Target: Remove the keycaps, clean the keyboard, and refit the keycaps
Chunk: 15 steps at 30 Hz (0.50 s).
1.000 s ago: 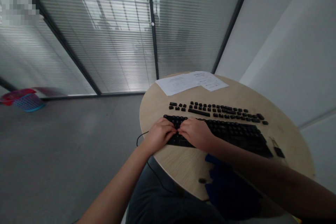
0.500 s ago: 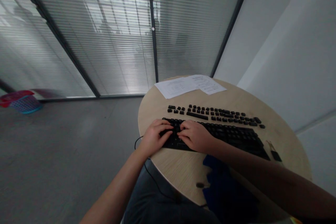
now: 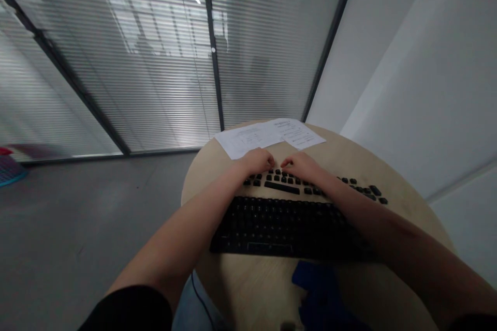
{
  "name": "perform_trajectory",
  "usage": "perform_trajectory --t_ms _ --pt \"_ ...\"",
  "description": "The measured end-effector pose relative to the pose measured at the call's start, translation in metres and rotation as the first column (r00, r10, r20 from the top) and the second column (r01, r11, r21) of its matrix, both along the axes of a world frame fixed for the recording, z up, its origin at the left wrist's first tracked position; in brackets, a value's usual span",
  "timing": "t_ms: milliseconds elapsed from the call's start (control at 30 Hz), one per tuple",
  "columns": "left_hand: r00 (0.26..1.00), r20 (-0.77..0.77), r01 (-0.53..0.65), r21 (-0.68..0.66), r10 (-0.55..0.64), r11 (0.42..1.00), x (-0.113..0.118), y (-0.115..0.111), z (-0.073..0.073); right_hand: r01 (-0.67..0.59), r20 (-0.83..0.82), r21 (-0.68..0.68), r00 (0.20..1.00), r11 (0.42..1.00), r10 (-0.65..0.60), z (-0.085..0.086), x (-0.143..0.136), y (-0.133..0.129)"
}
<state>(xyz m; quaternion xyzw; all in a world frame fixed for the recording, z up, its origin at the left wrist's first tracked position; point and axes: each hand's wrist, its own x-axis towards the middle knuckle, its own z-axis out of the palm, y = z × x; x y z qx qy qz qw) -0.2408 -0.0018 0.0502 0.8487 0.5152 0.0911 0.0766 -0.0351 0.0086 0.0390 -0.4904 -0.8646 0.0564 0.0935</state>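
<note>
Beyond the black keyboard (image 3: 272,225), loose black keycaps (image 3: 282,186) lie in rows on the round wooden table (image 3: 349,158). My left hand (image 3: 259,161) is at the far left part of the rows, fingers curled down by the keycaps. Just right of it, my right hand (image 3: 301,165) bends over the same far row with its fingers drawn together. Whatever the fingertips of either hand hold is too small to make out. My right forearm passes over the keyboard's right part and hides some keycaps.
Printed sheets (image 3: 248,137) lie at the table's far edge. A dark blue cloth-like item (image 3: 320,295) is near the front edge. A red and blue basket (image 3: 10,170) stands on the floor at far left, by the glass wall with blinds.
Both hands have left the keyboard and moved forward to the loose keycaps. The keyboard now sits nearer to me and shows more of its keys. The camera view has shifted slightly.
</note>
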Motion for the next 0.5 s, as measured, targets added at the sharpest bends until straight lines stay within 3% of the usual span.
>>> perform_trajectory --t_ms 267,400,500 --pt "0.997 -0.013 0.074 -0.074 -0.075 0.995 0.004 0.019 -0.02 -0.071 -0.005 -0.078 0.997 0.994 0.071 -0.017 -0.006 0.013" --pt "0.998 0.037 0.042 -0.05 -0.041 0.998 -0.004 0.009 -0.006 -0.087 -0.071 -0.091 0.994 0.992 0.081 -0.016 -0.005 0.013" --pt "0.977 0.213 0.017 -0.002 -0.017 1.0 -0.019 -0.031 0.015 -0.029 -0.157 -0.022 0.987 0.999 0.025 -0.003 -0.003 -0.006"
